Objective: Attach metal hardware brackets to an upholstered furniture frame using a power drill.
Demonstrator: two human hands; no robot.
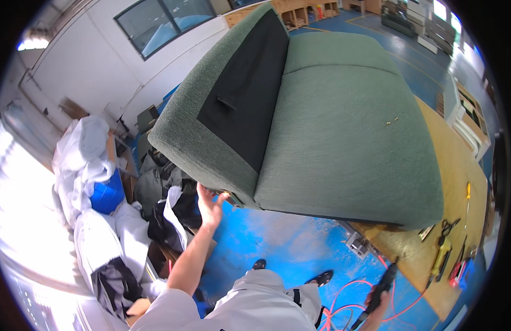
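A green upholstered sofa section point(343, 132) rests on a wooden-topped table, its padded back standing at the left with a black fabric panel point(239, 94) set in it. My left hand point(210, 208) grips the lower near corner of that back, the fingertips partly hidden beneath it. Low at the right, my right hand point(378, 307) is closed around a long black hand-held power tool point(383, 286), which points up toward the table's edge. Two small light-coloured bits point(392, 121) lie on the green seat.
On the wooden tabletop point(454, 160) at the right lie a yellow-handled screwdriver point(468, 191), scissors point(448, 227) and a yellow tool point(440, 259). A red hose point(343, 287) coils over the blue floor. White wrapped bundles point(81, 149) and dark fabric point(156, 185) crowd the left.
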